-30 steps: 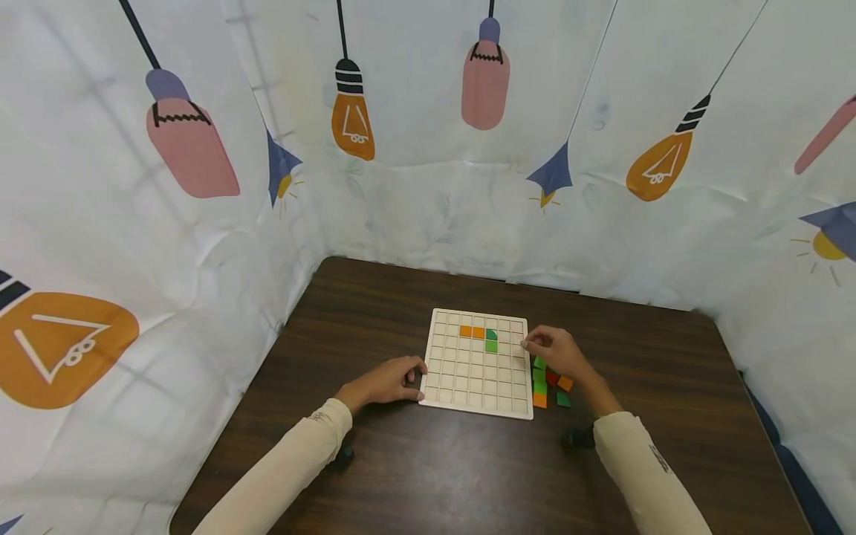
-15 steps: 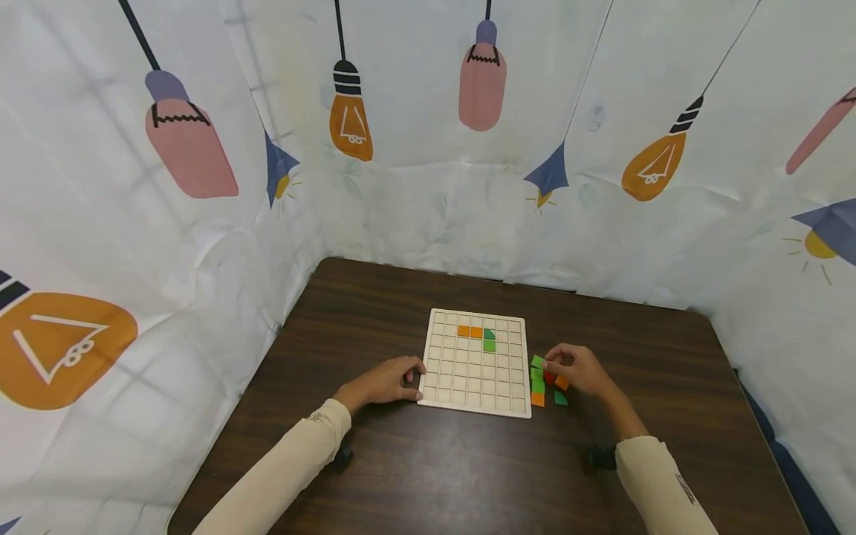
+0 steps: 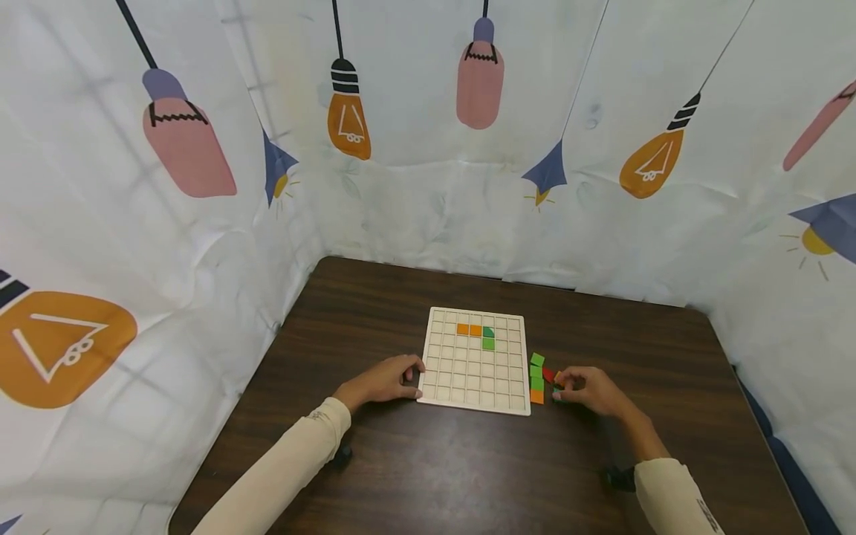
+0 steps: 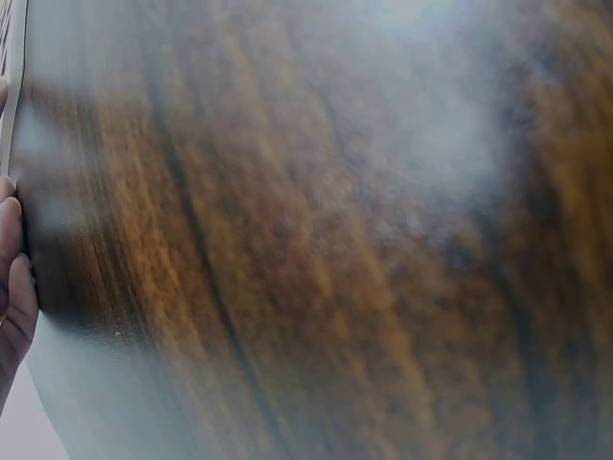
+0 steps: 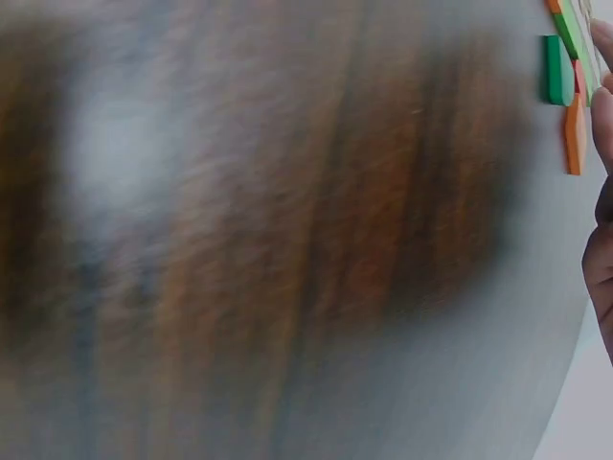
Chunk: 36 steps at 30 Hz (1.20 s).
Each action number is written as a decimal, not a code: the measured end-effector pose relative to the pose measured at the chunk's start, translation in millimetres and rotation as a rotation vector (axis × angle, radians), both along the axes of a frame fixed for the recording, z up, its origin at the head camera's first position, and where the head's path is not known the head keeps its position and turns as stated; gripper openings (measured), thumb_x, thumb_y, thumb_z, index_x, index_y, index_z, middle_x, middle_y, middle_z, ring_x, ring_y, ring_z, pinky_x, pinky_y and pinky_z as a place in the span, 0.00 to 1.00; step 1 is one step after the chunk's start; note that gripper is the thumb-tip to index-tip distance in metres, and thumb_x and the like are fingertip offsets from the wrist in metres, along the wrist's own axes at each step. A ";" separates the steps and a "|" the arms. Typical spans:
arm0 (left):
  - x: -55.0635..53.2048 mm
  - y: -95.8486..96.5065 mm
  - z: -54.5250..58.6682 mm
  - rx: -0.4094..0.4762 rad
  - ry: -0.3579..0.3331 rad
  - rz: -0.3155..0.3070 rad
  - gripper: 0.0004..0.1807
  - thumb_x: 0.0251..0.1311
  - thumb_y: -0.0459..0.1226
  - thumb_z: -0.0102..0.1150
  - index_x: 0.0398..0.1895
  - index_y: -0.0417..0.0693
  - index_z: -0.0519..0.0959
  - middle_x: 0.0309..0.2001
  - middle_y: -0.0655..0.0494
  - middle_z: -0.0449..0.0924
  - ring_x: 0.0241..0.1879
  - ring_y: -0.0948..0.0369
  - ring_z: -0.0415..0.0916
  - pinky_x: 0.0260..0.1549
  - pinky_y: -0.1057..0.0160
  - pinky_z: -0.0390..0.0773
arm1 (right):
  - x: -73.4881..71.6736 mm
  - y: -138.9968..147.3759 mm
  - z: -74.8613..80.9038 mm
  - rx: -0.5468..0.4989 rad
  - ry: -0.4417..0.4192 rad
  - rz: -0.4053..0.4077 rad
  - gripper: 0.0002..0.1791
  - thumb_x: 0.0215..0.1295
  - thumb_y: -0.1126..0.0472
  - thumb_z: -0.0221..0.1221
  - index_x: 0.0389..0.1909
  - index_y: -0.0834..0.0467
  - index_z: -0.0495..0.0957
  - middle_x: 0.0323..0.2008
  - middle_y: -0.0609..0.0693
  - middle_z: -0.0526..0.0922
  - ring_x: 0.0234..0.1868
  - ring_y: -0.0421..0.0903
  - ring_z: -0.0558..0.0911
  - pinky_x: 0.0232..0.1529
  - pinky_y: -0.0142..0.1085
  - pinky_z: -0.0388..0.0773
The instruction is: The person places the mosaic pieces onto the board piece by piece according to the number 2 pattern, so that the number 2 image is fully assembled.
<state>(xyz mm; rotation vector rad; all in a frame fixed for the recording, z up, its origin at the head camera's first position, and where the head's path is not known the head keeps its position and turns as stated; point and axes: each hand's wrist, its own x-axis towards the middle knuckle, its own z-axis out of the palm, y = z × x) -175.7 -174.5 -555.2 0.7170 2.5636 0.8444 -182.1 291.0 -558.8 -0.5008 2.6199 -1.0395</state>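
A pale square grid board (image 3: 468, 371) lies on the table. Near its top sit two orange tiles (image 3: 469, 330), a dark green tile (image 3: 488, 332) with a rounded corner, and a light green tile (image 3: 488, 344) below that. My left hand (image 3: 386, 379) touches the board's left edge, thumb at the lower corner. My right hand (image 3: 591, 389) is over the loose pieces right of the board, thumb and fingers apart. Its fingertips are right at a loose dark green piece (image 5: 556, 71) and an orange piece (image 5: 575, 134), both partly hidden by the hand in the head view.
Between the board and my right hand lie light green tiles (image 3: 537, 371), an orange tile (image 3: 537, 397) and a red piece (image 3: 549, 375). The dark wooden table (image 3: 455, 475) meets a white lamp-printed curtain (image 3: 414, 208) at the back and left.
My right hand has moved from the board's right edge, over the light green tiles, to the dark green and orange pieces nearer me. My left hand has stayed at the board's edge.
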 end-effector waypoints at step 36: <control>-0.2 0.0 -0.6 -0.003 0.000 -0.003 0.24 0.60 0.46 0.70 0.56 0.51 0.75 0.39 0.56 0.73 0.33 0.64 0.68 0.36 0.63 0.70 | 4.9 -4.7 -3.8 0.025 -0.074 0.031 0.15 0.62 0.57 0.69 0.45 0.57 0.77 0.28 0.47 0.77 0.25 0.38 0.72 0.25 0.32 0.70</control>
